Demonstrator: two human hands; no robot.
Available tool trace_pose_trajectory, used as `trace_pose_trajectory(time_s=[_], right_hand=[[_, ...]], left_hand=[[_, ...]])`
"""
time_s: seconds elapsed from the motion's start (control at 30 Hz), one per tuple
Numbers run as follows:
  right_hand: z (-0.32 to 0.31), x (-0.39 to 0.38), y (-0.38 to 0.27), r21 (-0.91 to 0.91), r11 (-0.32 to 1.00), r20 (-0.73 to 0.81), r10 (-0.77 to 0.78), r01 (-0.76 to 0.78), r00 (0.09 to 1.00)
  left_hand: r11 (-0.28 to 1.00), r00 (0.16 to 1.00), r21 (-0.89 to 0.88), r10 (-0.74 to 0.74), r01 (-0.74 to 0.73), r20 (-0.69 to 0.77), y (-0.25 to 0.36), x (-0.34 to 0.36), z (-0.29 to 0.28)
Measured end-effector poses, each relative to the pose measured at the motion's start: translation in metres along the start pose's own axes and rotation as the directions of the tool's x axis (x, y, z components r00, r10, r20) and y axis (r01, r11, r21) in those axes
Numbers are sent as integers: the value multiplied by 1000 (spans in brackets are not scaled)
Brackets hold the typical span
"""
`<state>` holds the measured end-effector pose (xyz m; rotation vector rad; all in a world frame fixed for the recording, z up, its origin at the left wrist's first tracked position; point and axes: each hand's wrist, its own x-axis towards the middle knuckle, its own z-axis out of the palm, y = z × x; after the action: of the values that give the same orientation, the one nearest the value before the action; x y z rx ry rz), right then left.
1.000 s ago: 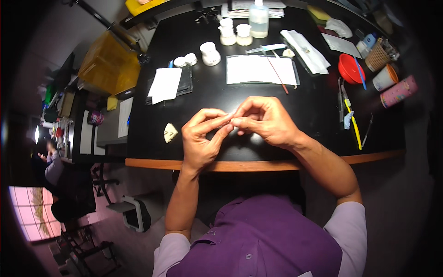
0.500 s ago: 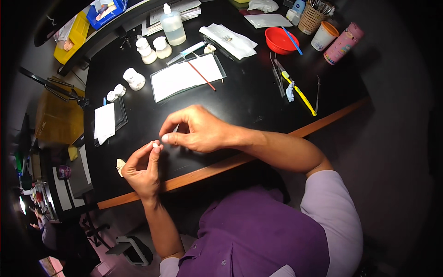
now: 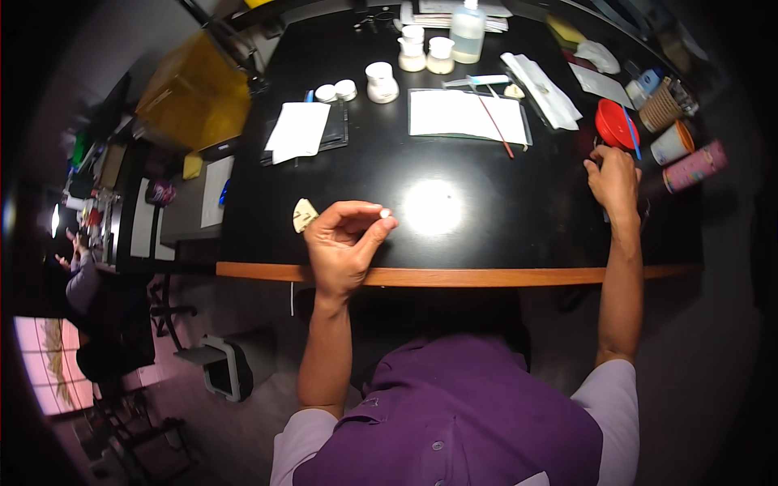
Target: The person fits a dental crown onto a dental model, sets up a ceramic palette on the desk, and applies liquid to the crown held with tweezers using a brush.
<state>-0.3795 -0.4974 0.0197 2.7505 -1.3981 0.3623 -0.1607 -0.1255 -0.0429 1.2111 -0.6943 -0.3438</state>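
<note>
My left hand (image 3: 342,251) pinches a small white piece (image 3: 385,214) between thumb and forefinger, raised over the black tabletop (image 3: 494,211) near its front edge. Just behind it lies a cream, wedge-shaped model piece (image 3: 303,212). My right hand (image 3: 614,180) is out at the right side of the table, fingers bent and apart over long tools that it mostly hides, just in front of a red bowl (image 3: 611,123) with a blue stick (image 3: 632,131) across it.
White pads (image 3: 450,113), folded paper (image 3: 296,130), several white jars (image 3: 381,81) and a clear bottle (image 3: 468,36) stand or lie farther back. A pink cylinder (image 3: 693,168) and cups (image 3: 669,144) are at right. Another person (image 3: 81,283) sits at left.
My hands have separated: the left still pinches the white piece, while the right has moved away rightward to the tools by the red bowl. The view has also swung between frames.
</note>
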Motion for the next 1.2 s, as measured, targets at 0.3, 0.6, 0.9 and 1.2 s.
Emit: trace_pose_trajectory(time_s=[0.3, 0.6, 0.9, 1.2], right_hand=[[11, 2, -4, 77, 997, -59, -12, 17, 998], [8, -2, -5, -8, 1000, -97, -18, 17, 995], [31, 2, -7, -13, 998, -234, -70, 69, 970], [27, 1, -6, 90, 996, -119, 20, -9, 993]], left_hand=[[998, 1000, 67, -15, 16, -23, 5, -2, 1], [992, 1000, 124, -15, 13, 8, 6, -2, 6], [988, 1000, 152, -29, 30, -10, 8, -4, 0], [987, 1000, 160, -27, 28, -12, 6, -3, 3]])
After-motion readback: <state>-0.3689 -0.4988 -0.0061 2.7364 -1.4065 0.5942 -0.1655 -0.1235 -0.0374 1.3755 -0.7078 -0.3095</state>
